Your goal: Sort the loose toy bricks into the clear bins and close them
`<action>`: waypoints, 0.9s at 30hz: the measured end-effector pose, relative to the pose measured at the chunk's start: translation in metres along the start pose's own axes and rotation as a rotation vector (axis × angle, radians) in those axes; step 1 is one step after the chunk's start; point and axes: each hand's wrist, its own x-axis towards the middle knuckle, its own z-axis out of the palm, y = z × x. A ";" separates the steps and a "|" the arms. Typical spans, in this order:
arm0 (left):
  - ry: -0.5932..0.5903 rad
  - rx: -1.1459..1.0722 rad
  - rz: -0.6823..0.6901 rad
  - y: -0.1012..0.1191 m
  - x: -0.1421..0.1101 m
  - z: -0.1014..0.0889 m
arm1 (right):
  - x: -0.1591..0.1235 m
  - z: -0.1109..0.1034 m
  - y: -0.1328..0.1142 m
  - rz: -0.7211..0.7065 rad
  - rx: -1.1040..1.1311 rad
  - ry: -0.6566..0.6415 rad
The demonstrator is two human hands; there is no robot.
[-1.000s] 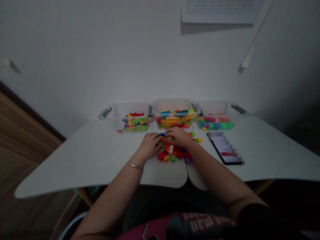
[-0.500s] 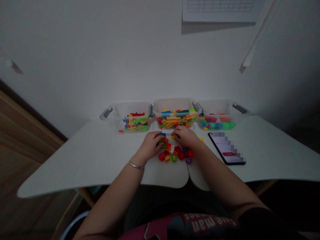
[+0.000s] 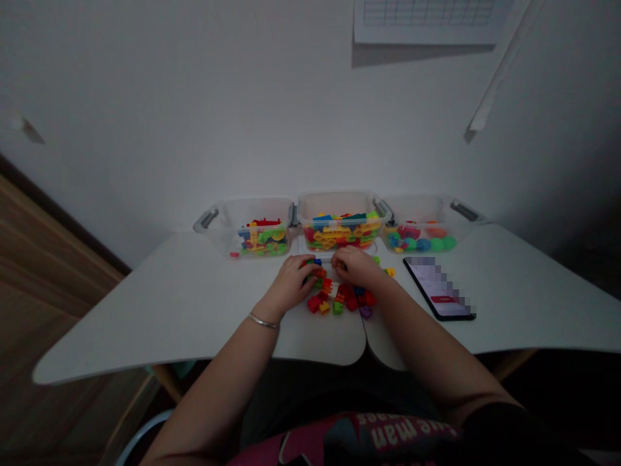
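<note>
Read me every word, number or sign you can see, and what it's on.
"…ue man", upside down on the shirt; its start and the other line are unclear.
Phone screen: too small and blurred, partly pixelated.
Wall sheet: gridded, nothing legible.

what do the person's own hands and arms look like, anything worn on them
Both the left hand and the right hand are gloveless. A thin silvery bangle circles the left wrist; none shows on the right. The right arm has a short black sleeve; the left sleeve is out of view.
</note>
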 end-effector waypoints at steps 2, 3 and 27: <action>0.005 -0.001 -0.001 0.000 0.000 0.000 | -0.001 -0.002 -0.001 0.009 -0.001 0.003; 0.007 -0.001 -0.001 0.000 0.000 0.000 | -0.001 -0.001 -0.001 0.008 -0.002 -0.004; -0.004 0.001 -0.006 -0.004 -0.002 0.001 | 0.003 -0.027 0.030 0.275 0.107 0.872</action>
